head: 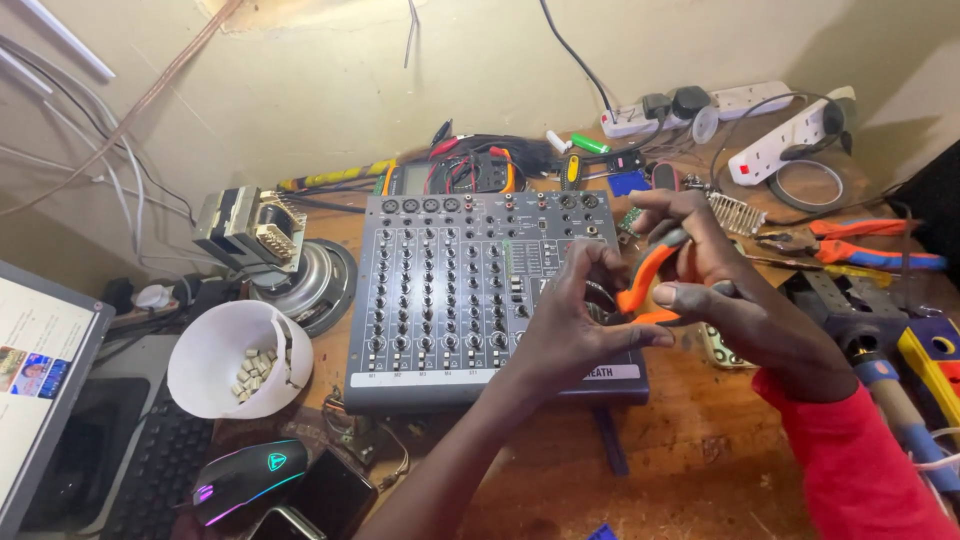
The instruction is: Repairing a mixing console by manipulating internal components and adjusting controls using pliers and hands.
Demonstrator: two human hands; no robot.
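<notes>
My right hand (pixel 715 285) grips small pliers with orange handles (pixel 645 275) above the right side of a grey audio mixer (pixel 440 290) covered in knobs. My left hand (pixel 580 320) is raised beside it, fingers pinched around something small near the pliers' jaws; the held item is too small to make out. Both hands hover over the mixer's lower right corner. My right arm wears a red sleeve (pixel 850 460).
A white bowl of small pale parts (pixel 235 360), a loudspeaker with a transformer (pixel 290 265), a lit mouse (pixel 245 480), a keyboard and a screen lie left. Power strips (pixel 790 140), a multimeter (pixel 470 172), orange pliers (pixel 870 240) and more tools crowd the back and right.
</notes>
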